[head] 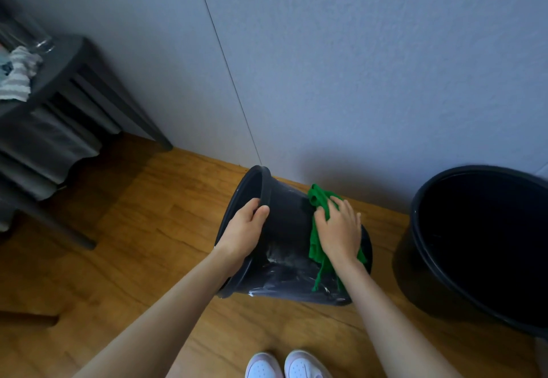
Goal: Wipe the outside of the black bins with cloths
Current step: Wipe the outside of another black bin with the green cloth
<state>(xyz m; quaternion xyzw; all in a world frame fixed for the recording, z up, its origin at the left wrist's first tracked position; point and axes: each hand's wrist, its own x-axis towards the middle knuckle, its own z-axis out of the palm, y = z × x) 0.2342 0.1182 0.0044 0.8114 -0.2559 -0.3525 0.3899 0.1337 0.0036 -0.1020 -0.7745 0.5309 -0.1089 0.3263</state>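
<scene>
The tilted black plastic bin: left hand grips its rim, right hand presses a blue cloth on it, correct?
No: head view shows a green cloth, not blue. Left hand grips the rim of the tilted black plastic bin; right hand presses the cloth.

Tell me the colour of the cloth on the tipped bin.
Green; the cloth under the right hand, on the bin, shows best in the head view.

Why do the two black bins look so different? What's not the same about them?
The tipped bin leans over, mouth facing left; the upright bin stands with its mouth up. The left hand grips the tipped bin's rim and the right hand presses a green cloth on its side; nothing touches the upright bin. The tipped bin shows pale smears; the upright bin shows none. Both are black and round.
</scene>
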